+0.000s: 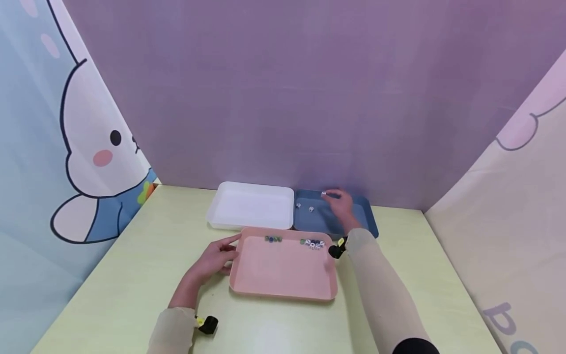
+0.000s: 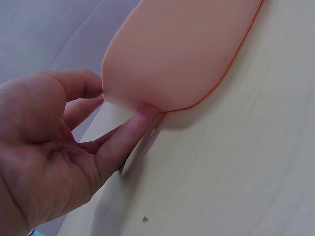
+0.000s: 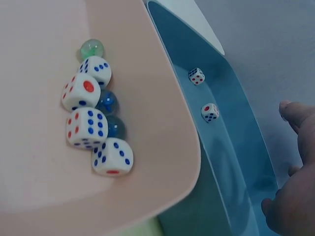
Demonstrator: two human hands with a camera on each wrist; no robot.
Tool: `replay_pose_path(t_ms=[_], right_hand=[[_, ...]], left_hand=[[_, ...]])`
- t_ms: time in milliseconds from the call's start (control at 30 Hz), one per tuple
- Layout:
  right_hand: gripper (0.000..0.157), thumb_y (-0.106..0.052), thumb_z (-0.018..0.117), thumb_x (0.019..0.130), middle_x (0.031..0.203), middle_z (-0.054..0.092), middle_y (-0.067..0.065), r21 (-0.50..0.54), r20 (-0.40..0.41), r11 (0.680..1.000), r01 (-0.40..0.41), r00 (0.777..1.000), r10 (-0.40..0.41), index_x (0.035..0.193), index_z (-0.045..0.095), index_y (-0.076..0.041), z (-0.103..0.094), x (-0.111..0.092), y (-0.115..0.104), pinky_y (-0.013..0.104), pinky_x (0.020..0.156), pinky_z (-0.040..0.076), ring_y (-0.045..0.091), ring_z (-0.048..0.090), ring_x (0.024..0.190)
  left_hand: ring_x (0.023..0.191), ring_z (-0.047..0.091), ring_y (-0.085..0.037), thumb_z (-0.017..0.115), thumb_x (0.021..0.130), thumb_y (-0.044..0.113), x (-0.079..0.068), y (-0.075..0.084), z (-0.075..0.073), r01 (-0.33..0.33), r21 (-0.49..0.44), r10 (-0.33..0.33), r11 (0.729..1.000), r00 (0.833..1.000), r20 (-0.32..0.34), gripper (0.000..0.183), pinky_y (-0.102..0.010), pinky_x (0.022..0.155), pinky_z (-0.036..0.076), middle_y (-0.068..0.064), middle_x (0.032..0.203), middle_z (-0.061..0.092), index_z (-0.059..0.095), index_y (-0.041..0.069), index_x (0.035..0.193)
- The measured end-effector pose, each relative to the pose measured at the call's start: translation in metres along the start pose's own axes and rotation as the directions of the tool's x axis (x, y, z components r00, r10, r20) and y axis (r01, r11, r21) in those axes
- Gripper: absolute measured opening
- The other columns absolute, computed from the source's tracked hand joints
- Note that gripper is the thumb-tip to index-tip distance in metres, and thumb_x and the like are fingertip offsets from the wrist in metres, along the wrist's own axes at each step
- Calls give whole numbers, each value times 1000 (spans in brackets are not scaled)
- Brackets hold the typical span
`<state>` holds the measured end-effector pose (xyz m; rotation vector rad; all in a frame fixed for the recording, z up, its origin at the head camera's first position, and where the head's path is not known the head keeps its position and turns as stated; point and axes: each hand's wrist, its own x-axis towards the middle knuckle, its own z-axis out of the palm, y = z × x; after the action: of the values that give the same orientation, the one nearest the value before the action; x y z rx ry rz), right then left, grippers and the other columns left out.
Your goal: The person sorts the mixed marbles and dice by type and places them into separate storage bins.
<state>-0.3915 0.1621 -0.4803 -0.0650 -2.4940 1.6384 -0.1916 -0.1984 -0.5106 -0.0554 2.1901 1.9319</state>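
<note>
Behind the pink tray (image 1: 283,273) stands 1 white tray (image 1: 253,206).

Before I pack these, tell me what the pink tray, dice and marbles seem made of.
Pink tray: probably plastic, matte; even color, smooth rounded corners. Dice: likely plastic, slightly glossy; rounded edges, soft sheen. Marbles: apparently glass, shiny; translucent, light showing through.
</note>
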Motion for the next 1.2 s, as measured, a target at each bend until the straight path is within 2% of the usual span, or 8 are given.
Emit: replay_pose_path(t_ms=[200, 433, 667, 867, 1067, 1200], right_hand=[[29, -34, 71, 73, 139, 30, 6, -19, -16, 1000, -18, 1000, 18, 94, 68, -15, -5, 1, 7, 45, 98, 27, 26, 20, 129], [30, -35, 72, 71, 138, 32, 7, -31, -34, 999, -39, 999, 38, 92, 69, -15, -8, 2, 13, 41, 96, 31, 24, 23, 128], [27, -34, 71, 71, 117, 51, 2, -35, -10, 998, -46, 999, 46, 92, 68, -17, -7, 1, 9, 42, 81, 41, 24, 45, 105], [31, -33, 70, 73, 123, 48, 3, -34, -5, 998, -62, 998, 61, 99, 66, -16, -10, 0, 7, 42, 83, 40, 25, 45, 109], [26, -35, 70, 73, 118, 51, 2, -61, 2, 995, -77, 997, 77, 93, 66, -19, -15, 0, 11, 42, 81, 41, 24, 48, 101], [25, -35, 70, 72, 113, 54, 3, -82, 21, 995, -53, 998, 55, 91, 66, -17, -17, -3, 10, 41, 77, 43, 23, 50, 96]], left_hand=[[85, 56, -29, 55, 84, 6, 0, 4, 3, 5, -26, -5, 1000, 1000, 8, 50, -43, 57, 51, -20, 103, 47, 44, 22, 130], [85, 56, -30, 54, 85, 5, 0, 7, 4, 5, -38, -4, 999, 1000, 23, 50, -43, 58, 51, -22, 104, 46, 43, 20, 131], [85, 56, -30, 53, 85, 4, 2, 4, 3, -3, -44, 3, 999, 1000, 17, 49, -44, 58, 51, -21, 103, 46, 43, 19, 131], [85, 55, -30, 55, 85, 7, 5, 3, 5, 0, -31, 1, 1000, 1000, 31, 49, -43, 58, 51, -21, 104, 46, 42, 20, 131], [86, 51, -31, 56, 84, 5, 8, 3, 5, -1, -24, 2, 1000, 999, 43, 51, -43, 58, 51, -20, 102, 44, 41, 17, 132], [85, 50, -30, 57, 83, 3, 8, 2, 6, 10, -27, -9, 1000, 999, 37, 52, -43, 57, 51, -20, 101, 45, 43, 16, 131]])
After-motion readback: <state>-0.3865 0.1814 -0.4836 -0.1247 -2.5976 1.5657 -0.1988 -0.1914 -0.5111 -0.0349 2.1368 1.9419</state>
